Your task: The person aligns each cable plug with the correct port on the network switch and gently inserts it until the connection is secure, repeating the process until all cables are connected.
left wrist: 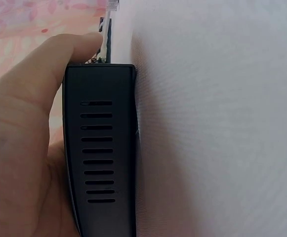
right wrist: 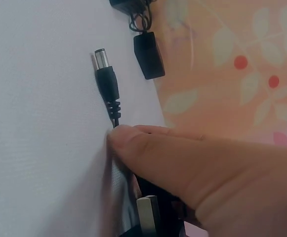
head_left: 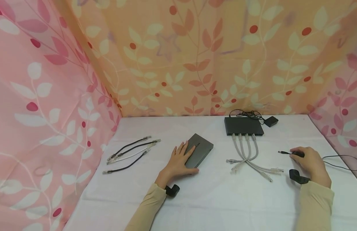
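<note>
My left hand (head_left: 181, 162) lies spread on a flat dark grey box (head_left: 202, 149) with faint lettering. The fingers are over its top and left side, with the thumb along the near edge. In the left wrist view, a row of vent slots shows on the box's side (left wrist: 99, 153). Over at the right, my right hand (head_left: 312, 163) pinches a black cable between thumb and fingers. A barrel plug (right wrist: 108, 81) juts out past the fingertips. Below the thumb, a metal USB-like connector (right wrist: 147, 215) is partly in view. The cable's thin loop (head_left: 345, 157) trails to the right.
A black network switch (head_left: 243, 125) stands at the back with several grey network cables (head_left: 244, 157) plugged in. Its coiled wire and black adapter (head_left: 271, 121) lie beside it. Several short black and white network cables (head_left: 129, 155) lie on the left. Patterned curtains surround the white table.
</note>
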Tool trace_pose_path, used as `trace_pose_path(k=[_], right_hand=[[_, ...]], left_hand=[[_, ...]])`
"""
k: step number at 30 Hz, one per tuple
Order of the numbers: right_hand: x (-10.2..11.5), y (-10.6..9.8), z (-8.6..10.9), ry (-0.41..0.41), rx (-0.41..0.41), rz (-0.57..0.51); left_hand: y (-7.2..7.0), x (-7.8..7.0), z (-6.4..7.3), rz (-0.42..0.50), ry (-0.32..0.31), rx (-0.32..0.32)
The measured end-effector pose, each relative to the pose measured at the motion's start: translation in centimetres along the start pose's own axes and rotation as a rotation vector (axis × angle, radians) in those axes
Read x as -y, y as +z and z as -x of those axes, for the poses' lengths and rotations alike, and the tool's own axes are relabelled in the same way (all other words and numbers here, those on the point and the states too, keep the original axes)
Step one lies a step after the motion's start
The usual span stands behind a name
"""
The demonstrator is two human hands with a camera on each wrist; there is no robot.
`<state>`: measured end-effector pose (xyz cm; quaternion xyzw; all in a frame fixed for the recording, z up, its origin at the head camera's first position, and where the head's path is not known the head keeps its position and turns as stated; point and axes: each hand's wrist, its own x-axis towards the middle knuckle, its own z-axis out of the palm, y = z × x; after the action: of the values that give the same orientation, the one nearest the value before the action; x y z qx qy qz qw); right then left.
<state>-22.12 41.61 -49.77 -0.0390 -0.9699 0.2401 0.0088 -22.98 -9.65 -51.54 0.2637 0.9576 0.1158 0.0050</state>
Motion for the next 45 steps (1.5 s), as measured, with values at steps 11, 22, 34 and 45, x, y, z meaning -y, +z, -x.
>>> trace_pose_path(k=[11,22,34,45], right_hand=[[0.3,-0.3,-0.3,0.006,-0.02,0.035],[1.1,-0.7,-0.4,-0.003,-0.158,-0.046],[1.4,-0.7,-0.5,-0.091,-0.286,-0.109],[2.2,-1.4,-0.2,-0.099,-0.33,-0.116]], left_hand=[[-0.1,0.1,0.0,-0.004,-0.003,0.009],[-0.3,-0.1,0.1,0.023,0.008,-0.003],[-0.3,-0.2,0.1,0.025,-0.001,0.008],[-0.2,0.0,0.1,0.025,0.012,-0.011]])
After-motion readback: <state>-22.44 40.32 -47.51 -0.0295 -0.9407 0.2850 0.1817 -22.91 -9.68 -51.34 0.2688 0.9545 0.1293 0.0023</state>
